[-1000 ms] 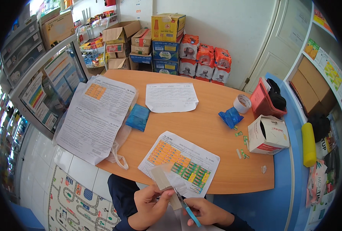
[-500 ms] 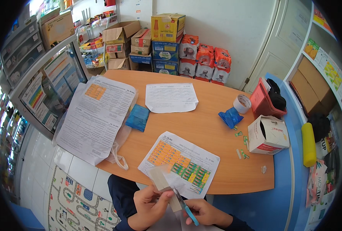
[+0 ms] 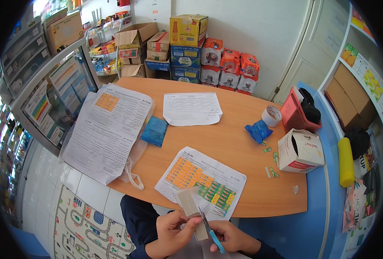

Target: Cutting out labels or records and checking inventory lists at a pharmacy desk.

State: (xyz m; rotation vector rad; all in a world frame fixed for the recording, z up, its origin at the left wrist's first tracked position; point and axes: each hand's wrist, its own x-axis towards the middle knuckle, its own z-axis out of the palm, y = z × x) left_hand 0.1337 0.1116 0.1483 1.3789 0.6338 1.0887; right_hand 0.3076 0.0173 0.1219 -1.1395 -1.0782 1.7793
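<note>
My left hand (image 3: 170,233) is closed on a flat grey-beige piece of cardboard (image 3: 187,202), pinched between thumb and fingers over my lap. A thin translucent sheet seems to lie along its upper part. In my right hand (image 3: 234,236) is a pair of scissors (image 3: 216,241) with light blue handles. Its blades point up and away, against the right edge of the cardboard near my left thumb; how far they are parted I cannot tell. Just beyond, a printed sheet (image 3: 229,177) with rows of orange and green-yellow stickers lies at the table's near edge.
On the wooden table (image 3: 226,138) are another printed sheet (image 3: 192,108), a stack of papers (image 3: 100,142), a blue packet (image 3: 154,131), a tape roll (image 3: 271,116), crumpled blue plastic (image 3: 258,131), small green pieces (image 3: 274,172), a white box (image 3: 301,151) and a red bin (image 3: 296,110).
The cardboard and my left hand have shifted slightly right, and the cardboard is turned a little. The scissors have moved slightly right with my right hand. Things on the table stay put.
</note>
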